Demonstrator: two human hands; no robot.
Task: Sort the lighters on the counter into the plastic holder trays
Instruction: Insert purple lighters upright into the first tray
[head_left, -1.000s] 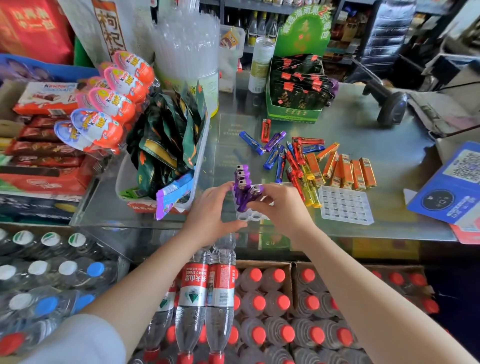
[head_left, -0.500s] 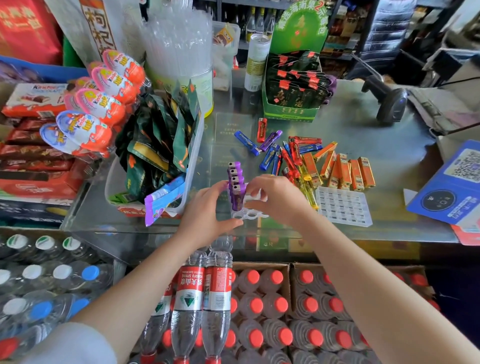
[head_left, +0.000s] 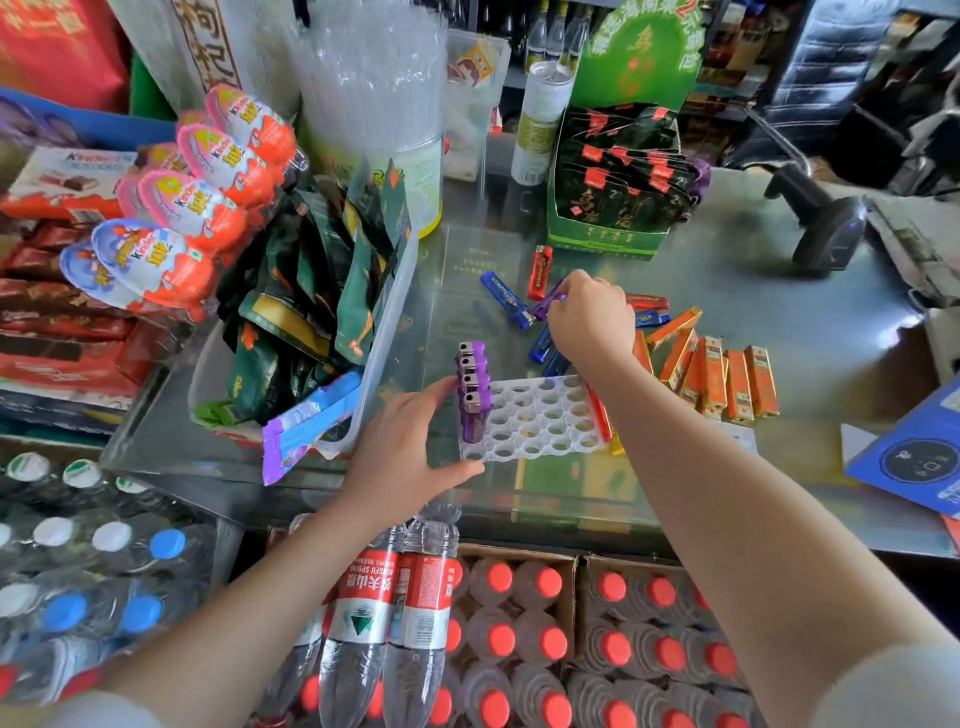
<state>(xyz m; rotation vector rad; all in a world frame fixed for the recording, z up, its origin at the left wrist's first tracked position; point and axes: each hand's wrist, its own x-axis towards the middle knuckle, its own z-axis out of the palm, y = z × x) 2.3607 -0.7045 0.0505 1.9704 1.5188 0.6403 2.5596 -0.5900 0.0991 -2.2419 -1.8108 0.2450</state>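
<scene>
A white plastic holder tray (head_left: 540, 421) with round holes lies on the glass counter. Several purple lighters (head_left: 471, 387) stand upright in its left column. My left hand (head_left: 405, 452) rests at the tray's left edge, thumb along the front, fingers relaxed. Farther back, my right hand (head_left: 587, 317) pinches a purple lighter (head_left: 545, 301) lying among the loose ones. Blue lighters (head_left: 506, 299), a red lighter (head_left: 540, 265) and orange lighters (head_left: 727, 374) lie scattered around. A second tray is mostly hidden by my right forearm.
A clear bin of green snack packets (head_left: 322, 291) stands to the left. At the back is a green display box (head_left: 618, 208), with a barcode scanner (head_left: 826, 228) to its right. Blue cards (head_left: 919, 462) lie at the right edge. Bottled water crates (head_left: 519, 623) sit below the counter.
My right hand has left the tray and reached back to the loose pile, taking hold of a purple lighter. The left hand stays at the tray's left side.
</scene>
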